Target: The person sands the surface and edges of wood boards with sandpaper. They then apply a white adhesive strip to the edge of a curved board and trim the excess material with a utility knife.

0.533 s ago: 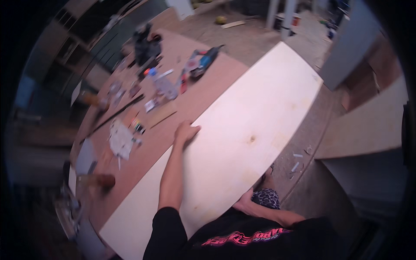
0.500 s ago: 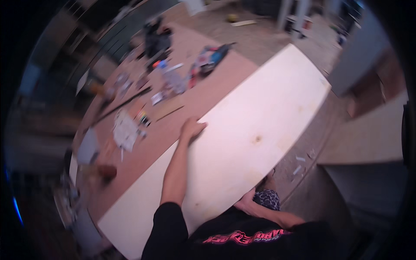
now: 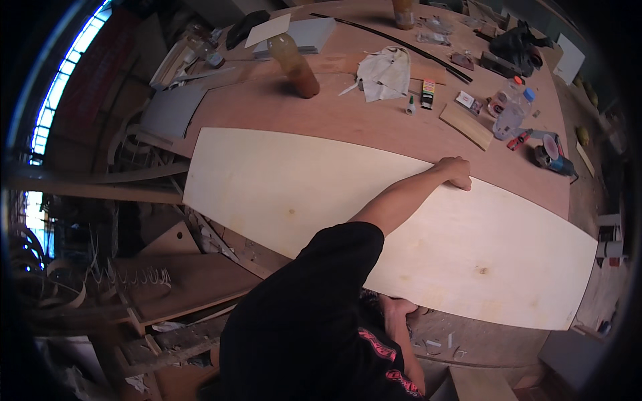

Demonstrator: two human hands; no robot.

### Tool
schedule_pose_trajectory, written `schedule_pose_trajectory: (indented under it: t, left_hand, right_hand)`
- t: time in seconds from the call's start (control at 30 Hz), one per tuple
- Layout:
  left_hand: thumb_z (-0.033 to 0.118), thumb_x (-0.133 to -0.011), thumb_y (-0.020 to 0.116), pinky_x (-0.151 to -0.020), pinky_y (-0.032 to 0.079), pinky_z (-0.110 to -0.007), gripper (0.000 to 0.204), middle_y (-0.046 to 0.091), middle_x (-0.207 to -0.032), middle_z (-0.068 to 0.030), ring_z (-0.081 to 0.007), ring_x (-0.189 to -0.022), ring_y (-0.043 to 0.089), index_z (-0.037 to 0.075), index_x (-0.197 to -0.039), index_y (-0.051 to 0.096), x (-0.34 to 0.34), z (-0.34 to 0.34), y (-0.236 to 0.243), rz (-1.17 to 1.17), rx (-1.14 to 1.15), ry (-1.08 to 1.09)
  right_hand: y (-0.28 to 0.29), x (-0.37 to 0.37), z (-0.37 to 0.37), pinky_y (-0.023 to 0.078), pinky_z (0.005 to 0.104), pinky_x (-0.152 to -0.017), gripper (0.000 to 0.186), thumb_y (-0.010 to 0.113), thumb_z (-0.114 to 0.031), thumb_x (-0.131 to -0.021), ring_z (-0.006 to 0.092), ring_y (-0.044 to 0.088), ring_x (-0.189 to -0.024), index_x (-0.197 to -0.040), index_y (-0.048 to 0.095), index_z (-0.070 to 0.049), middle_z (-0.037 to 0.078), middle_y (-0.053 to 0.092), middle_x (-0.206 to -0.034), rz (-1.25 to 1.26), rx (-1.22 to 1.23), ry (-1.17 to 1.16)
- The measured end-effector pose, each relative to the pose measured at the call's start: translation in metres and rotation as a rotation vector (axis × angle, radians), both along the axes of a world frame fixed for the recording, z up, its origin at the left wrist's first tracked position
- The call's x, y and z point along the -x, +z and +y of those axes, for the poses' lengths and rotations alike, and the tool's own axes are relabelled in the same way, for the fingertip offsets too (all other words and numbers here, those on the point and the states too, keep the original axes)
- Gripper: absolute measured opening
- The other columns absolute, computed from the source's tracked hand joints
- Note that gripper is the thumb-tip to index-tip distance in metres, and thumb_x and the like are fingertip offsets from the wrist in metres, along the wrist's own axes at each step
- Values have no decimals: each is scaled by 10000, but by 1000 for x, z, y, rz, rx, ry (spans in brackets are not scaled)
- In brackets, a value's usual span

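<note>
My left hand (image 3: 456,172) grips the far long edge of the pale plywood sheet (image 3: 281,194), fingers curled over it. My right hand (image 3: 399,311) holds its near edge from below. The sheet lies along the worktop's (image 3: 334,113) near edge.

Big pale plywood sheet (image 3: 321,207) lying flat across a reddish-brown workbench (image 3: 321,110). Left hand (image 3: 455,171) is stretched out, fingers curled over the sheet's far edge; right hand (image 3: 399,311) grips the near edge just below the torso. Behind the sheet the bench is cluttered: amber plastic glue bottle (image 3: 294,63), crumpled white rag (image 3: 384,72), clear plastic water bottle (image 3: 511,113), and a blue power tool (image 3: 554,154) near the right end.
</note>
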State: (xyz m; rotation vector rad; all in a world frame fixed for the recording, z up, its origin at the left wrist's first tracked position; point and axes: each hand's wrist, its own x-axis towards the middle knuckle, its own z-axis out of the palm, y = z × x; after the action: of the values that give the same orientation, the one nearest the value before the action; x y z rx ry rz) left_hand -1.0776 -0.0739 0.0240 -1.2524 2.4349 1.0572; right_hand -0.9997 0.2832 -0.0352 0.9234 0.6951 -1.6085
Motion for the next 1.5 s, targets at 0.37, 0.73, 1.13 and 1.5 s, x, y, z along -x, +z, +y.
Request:
schedule_pose_trajectory:
  t: [0.37, 0.73, 1.13, 1.5]
  left_hand:
    - [374, -761, 770, -757, 534, -460, 372, 735, -891, -165, -318, -821, 692, 48, -938, 759, -20, -78, -65, 187, 85, -151]
    - [349, -818, 732, -961, 474, -391, 493, 692, -1140, -177, -297, -1078, 647, 24, -1185, 679, -45, -96, -24, 84, 77, -239]
    - [336, -858, 694, -1033, 444, -396, 569, 634, -1233, -219, -349, -1193, 586, -40, -1271, 584, -29, -93, 74, 300, 334, -136]
    - [151, -865, 606, -1066, 420, -450, 477, 509, -1407, -133, -307, -1307, 478, 78, -1332, 538, 35, -133, -42, 34, 753, -228]
  right_hand:
    - [-24, -37, -50, 394, 509, -1085, 529, 470, -481, -929, 297, 524, -1247, -1303, 590, -126, 66, 585, -1349, -52, 58, -173]
    - [-29, -75, -79, 446, 426, -1026, 533, 317, -488, -1001, 262, 554, -1198, -1300, 547, -111, 56, 595, -1297, 12, -45, -330]
    - [-33, -51, -33, 422, 480, -994, 567, 316, -574, -974, 246, 559, -1071, -1208, 553, -115, 67, 609, -1175, -90, 52, 253]
    - [-57, 150, 126, 498, 370, -805, 262, 532, -354, -969, 194, 595, -854, -1147, 561, -164, 44, 618, -988, 400, -346, 266]
